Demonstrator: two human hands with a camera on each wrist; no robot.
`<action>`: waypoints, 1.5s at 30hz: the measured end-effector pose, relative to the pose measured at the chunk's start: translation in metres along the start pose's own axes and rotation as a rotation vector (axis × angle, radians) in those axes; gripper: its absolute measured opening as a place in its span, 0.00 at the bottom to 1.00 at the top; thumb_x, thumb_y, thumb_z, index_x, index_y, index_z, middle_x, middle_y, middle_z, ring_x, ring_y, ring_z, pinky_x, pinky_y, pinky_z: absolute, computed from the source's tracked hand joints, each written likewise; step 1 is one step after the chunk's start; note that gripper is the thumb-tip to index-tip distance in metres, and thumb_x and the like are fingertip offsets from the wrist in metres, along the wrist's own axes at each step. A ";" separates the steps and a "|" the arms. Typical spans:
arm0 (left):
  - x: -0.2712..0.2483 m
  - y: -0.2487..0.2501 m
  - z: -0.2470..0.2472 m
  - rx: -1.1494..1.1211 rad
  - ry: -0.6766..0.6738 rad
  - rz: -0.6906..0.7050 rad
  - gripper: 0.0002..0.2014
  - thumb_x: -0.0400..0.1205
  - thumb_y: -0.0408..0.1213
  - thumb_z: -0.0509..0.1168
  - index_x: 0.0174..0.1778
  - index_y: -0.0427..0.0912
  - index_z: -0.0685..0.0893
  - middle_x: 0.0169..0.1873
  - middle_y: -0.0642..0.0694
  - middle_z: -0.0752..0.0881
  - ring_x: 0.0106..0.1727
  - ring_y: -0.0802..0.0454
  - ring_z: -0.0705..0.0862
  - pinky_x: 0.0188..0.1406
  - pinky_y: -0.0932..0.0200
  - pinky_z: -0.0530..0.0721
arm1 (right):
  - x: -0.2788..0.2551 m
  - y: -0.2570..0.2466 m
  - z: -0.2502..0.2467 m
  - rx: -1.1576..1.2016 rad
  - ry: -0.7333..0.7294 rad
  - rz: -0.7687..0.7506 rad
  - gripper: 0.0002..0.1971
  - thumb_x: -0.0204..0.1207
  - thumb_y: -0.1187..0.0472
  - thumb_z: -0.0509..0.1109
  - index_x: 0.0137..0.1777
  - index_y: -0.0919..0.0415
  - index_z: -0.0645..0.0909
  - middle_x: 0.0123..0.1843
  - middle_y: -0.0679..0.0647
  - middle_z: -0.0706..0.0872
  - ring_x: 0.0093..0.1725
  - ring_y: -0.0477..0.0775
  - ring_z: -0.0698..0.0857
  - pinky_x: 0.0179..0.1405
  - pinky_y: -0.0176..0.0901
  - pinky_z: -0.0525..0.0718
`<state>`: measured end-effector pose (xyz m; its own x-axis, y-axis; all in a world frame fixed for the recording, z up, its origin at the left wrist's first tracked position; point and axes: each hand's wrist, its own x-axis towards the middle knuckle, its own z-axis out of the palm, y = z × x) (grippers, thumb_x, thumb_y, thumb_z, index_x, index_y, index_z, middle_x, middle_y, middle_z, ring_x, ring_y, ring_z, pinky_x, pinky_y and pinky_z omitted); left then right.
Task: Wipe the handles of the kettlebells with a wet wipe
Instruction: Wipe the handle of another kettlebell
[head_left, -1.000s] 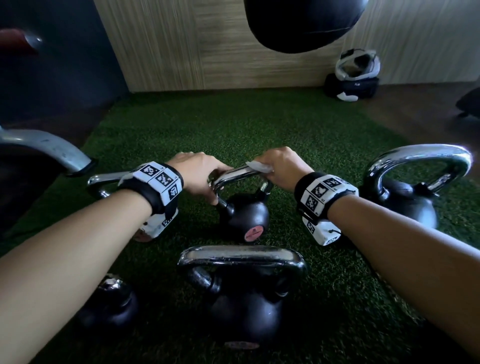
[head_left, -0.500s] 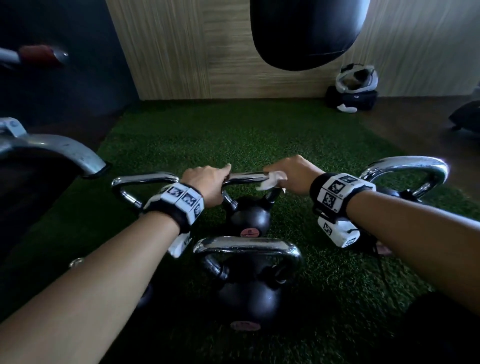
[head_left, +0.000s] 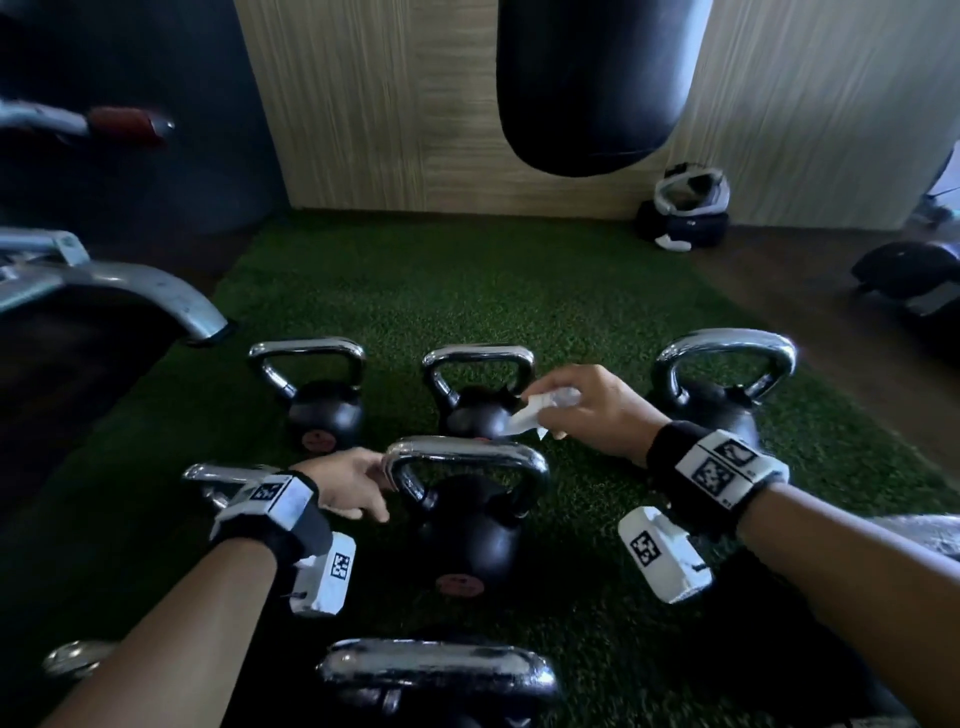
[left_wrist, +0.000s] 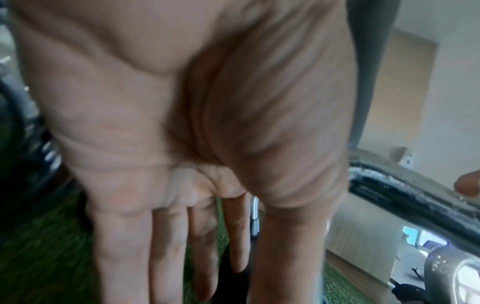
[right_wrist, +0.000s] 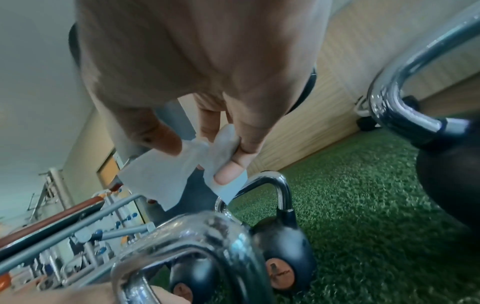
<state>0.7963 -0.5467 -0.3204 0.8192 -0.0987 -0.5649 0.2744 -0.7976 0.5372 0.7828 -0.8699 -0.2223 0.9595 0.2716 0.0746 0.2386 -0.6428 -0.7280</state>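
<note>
Several black kettlebells with chrome handles stand on green turf (head_left: 519, 291). My left hand (head_left: 374, 493) (left_wrist: 182, 257) has straight fingers and touches the left corner of the near middle kettlebell's handle (head_left: 467, 454) (right_wrist: 197, 236). My right hand (head_left: 566, 410) (right_wrist: 207, 160) pinches a white wet wipe (head_left: 540, 413) (right_wrist: 161, 176) between thumb and fingers. It hovers in the air just above and behind that handle, in front of the far middle kettlebell (head_left: 475, 410) (right_wrist: 280, 236). The wipe touches no handle.
More kettlebells stand at far left (head_left: 322, 400), far right (head_left: 722, 395) (right_wrist: 441, 133), under my left wrist (head_left: 218, 475) and at the bottom edge (head_left: 436, 675). A punch bag (head_left: 597, 78) hangs ahead. A grey machine frame (head_left: 145, 291) juts in from the left.
Both hands have let go of the far middle kettlebell's handle and drawn back. The left hand now touches the nearer kettlebell's handle; the right holds the wipe in the air.
</note>
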 end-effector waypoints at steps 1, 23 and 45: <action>0.001 -0.002 0.008 -0.061 -0.029 0.020 0.18 0.75 0.26 0.80 0.49 0.55 0.87 0.62 0.40 0.86 0.61 0.55 0.85 0.49 0.60 0.86 | -0.001 0.000 0.006 0.028 0.016 0.004 0.13 0.68 0.51 0.78 0.53 0.51 0.92 0.41 0.43 0.89 0.42 0.44 0.86 0.44 0.40 0.81; 0.027 -0.027 0.078 -0.332 0.323 0.419 0.40 0.48 0.72 0.86 0.57 0.64 0.93 0.58 0.66 0.91 0.64 0.73 0.85 0.74 0.61 0.79 | -0.019 -0.005 0.102 -0.505 0.154 -0.451 0.06 0.75 0.67 0.68 0.42 0.57 0.87 0.49 0.55 0.85 0.51 0.62 0.82 0.55 0.54 0.84; 0.024 -0.027 0.086 -0.374 0.344 0.491 0.33 0.58 0.62 0.85 0.60 0.60 0.91 0.58 0.66 0.91 0.62 0.78 0.84 0.66 0.78 0.75 | -0.014 -0.034 0.043 -0.473 0.061 -0.032 0.13 0.72 0.70 0.68 0.47 0.56 0.91 0.46 0.58 0.91 0.48 0.62 0.90 0.47 0.46 0.89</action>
<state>0.7656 -0.5787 -0.4023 0.9884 -0.1521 -0.0048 -0.0641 -0.4449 0.8933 0.7545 -0.8212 -0.2285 0.9542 0.2633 0.1418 0.2966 -0.8941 -0.3355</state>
